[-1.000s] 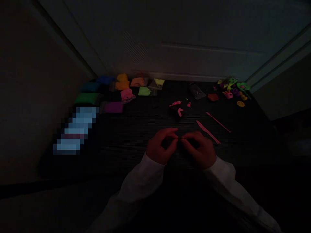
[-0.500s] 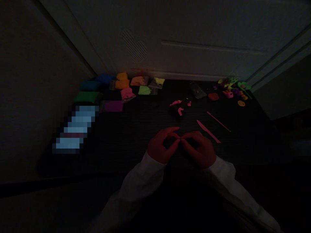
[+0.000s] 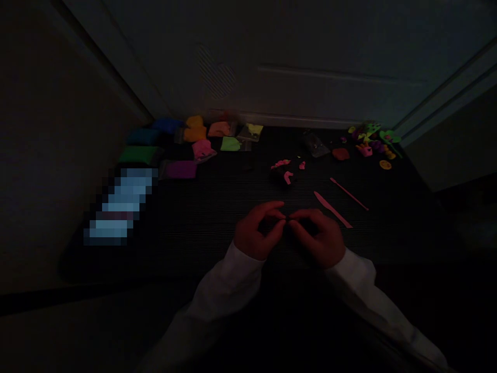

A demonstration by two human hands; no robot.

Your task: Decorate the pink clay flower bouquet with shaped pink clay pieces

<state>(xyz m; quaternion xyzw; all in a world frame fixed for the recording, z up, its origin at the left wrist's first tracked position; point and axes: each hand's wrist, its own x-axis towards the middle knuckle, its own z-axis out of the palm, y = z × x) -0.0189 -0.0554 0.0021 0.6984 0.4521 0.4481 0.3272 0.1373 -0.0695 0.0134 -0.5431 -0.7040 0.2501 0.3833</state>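
Note:
My left hand (image 3: 259, 230) and my right hand (image 3: 317, 235) meet fingertip to fingertip over the dark table. Both are pinched closed, thumb against forefinger. Whatever sits between the tips is too small and dark to make out. Just beyond them lies a dark lump with pink clay pieces (image 3: 287, 177) on it, and a small pink scrap (image 3: 302, 165) is beside it. To the right of my right hand rest a pink plastic knife (image 3: 333, 210) and a thin pink modelling stick (image 3: 349, 194).
Bags of coloured clay, among them a purple one (image 3: 181, 169) and a green one (image 3: 140, 155), line the back left. A blurred bright screen (image 3: 122, 207) lies at left. Finished clay figures (image 3: 373, 140) cluster at back right, near a reddish lump (image 3: 340, 154) and a clear bag (image 3: 315, 145).
Both hands stay pinched together in nearly the same spot, with the left shifted very slightly left and the fingertips slightly up. The scene looks a little darker.

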